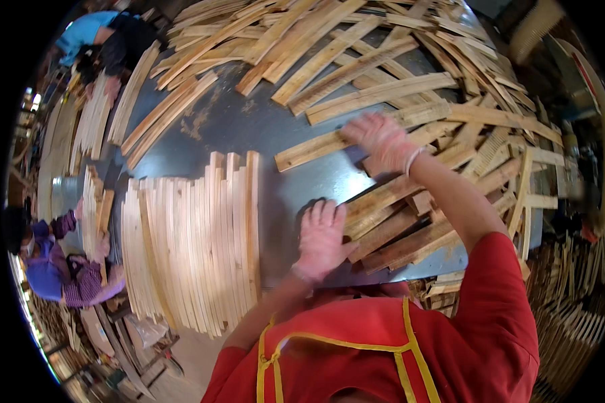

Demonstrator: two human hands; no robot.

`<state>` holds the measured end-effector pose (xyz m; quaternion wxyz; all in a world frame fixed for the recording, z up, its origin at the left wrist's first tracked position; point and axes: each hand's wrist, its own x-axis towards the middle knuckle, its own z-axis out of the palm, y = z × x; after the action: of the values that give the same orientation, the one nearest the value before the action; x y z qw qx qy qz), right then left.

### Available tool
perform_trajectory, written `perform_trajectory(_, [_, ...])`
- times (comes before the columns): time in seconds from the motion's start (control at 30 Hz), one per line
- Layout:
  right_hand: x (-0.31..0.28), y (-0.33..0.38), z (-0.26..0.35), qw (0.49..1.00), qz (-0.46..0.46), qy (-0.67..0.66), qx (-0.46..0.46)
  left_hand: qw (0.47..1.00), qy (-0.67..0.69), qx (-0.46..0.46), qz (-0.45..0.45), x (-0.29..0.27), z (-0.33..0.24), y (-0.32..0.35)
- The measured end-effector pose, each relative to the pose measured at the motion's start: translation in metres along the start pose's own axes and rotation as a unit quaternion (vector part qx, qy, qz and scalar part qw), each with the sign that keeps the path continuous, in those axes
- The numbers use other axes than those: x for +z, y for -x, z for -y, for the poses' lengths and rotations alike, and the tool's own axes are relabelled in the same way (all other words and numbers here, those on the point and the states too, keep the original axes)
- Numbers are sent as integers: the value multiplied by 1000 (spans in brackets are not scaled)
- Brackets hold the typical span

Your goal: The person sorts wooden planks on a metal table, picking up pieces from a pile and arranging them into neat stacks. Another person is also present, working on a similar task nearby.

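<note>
My left hand (323,236), in a thin pinkish glove, is open with its fingers spread over the grey tabletop (282,201). Its thumb reaches the ends of several rough brown wooden strips. Farther off and to the right, my right hand (381,142), gloved the same way and slightly blurred, is closed across a light wooden strip (306,151). That strip lies at a slant on the table, its left end jutting past my fingers; the underside of my grip is hidden. Beside my left forearm, pale planed strips (191,248) stand in a tight side-by-side row.
A loose heap of wooden strips (356,67) covers the far and right parts of the table. Two people work on the left, one in a purple checked sleeve (84,282), one in a blue top (84,37). A ribbed hose (536,30) hangs at the far right.
</note>
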<state>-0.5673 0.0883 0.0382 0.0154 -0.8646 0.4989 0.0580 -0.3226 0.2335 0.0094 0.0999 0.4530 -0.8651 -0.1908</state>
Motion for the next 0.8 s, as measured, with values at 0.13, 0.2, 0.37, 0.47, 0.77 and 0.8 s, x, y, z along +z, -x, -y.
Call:
perform_trajectory(0.13, [50, -43, -62, 996, 77, -18, 50, 983, -45, -10, 176, 24, -1, -42])
perform_trajectory(0.2, [-8, -52, -26, 992, 115, -45, 23, 989, -42, -28, 139, 38, 20, -15])
perform_trajectory(0.37, [-67, 27, -5, 935, 83, -298, 175, 960, 181, -197, 81, 31, 42, 110])
perform_trajectory(0.47, [-31, 67, 22, 852, 150, -428, 261, 925, 188, -328, 37, 24, 44, 163])
perform_trajectory(0.77, [52, 41, 295, 765, 225, -549, 252, 947, 51, -318, 0, -14, 53, 195])
perform_trajectory(0.8, [59, 31, 307, 746, 233, -586, 212, 953, 31, -297, -51, -14, 53, 206])
